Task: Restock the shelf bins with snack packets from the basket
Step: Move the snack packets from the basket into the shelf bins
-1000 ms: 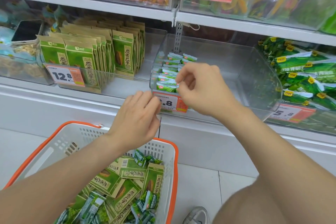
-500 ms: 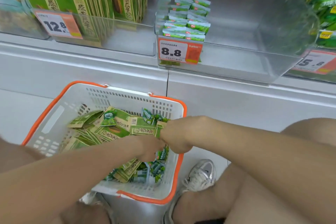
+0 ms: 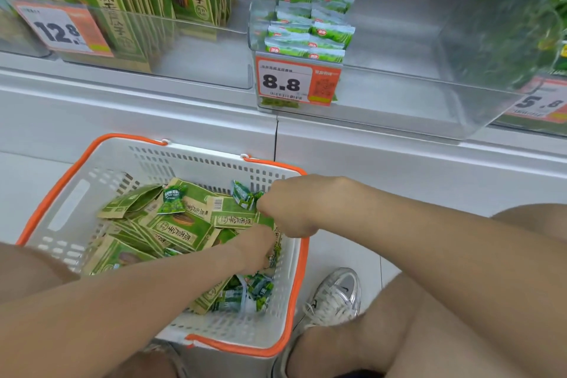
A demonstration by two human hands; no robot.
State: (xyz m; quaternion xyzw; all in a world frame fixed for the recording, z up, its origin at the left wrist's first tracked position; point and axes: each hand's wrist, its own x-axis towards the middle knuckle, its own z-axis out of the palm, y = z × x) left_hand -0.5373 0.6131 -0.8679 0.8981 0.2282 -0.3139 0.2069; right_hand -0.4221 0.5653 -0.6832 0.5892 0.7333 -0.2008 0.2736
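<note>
One basket [image 3: 199, 163]. Two hands at its right edge among packets [image 3: 181, 224]: left hand [image 3: 256, 247] buried, right hand [image 3: 291, 209] curled; neither grasp determinable.

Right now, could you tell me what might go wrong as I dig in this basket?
Small packets and seed packets lie mixed in the basket, so a wrong one might reach the 8.8 bin. Your left hand and right hand both work near its right wall, which could tip it.

We find the fingers of the left hand [image 3: 254, 247] buried among packets [image 3: 184, 230] in the basket [image 3: 61, 184]. Those of the right hand [image 3: 288, 209] curl under; grip unconfirmed. The right edge crops one price tag [image 3: 540, 104].
</note>
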